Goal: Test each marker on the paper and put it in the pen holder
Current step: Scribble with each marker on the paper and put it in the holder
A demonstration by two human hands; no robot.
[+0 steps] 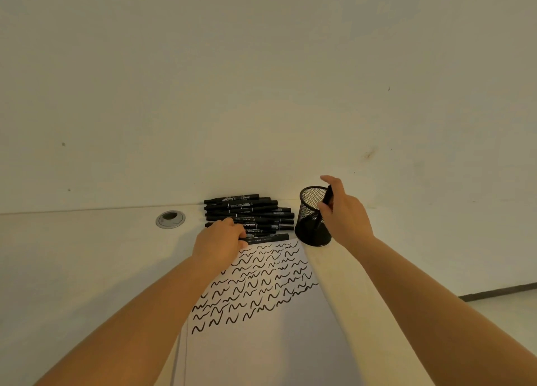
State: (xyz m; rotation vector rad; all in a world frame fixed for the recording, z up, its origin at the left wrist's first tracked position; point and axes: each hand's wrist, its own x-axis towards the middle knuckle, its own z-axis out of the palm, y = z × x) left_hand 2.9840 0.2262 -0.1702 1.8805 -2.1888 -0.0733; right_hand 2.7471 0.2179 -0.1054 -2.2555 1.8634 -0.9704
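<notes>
Paper (261, 342) w/ black squiggle rows lies nearest on the surface (87, 255). Left hand (219, 239), grip curled round a marker at the near edge of the marker pile (250, 215). Right hand (344, 211) pinches a marker (327, 195), its lower end inside the mesh pen holder (312, 215) just right of the pile.

A pale cream table (87, 255) set against a plain wall, with what lies on it.

A white sheet of paper (261, 342) covered in rows of black wavy scribbles lies on the near part of the table. Just beyond its far edge sits a pile of black markers (255, 211) lying sideways, reaching back to the wall. A black wire-mesh cylindrical pen holder (312, 226) stands just right of the pile. A round silver cable grommet (170, 219) is set into the tabletop left of the pile.
</notes>
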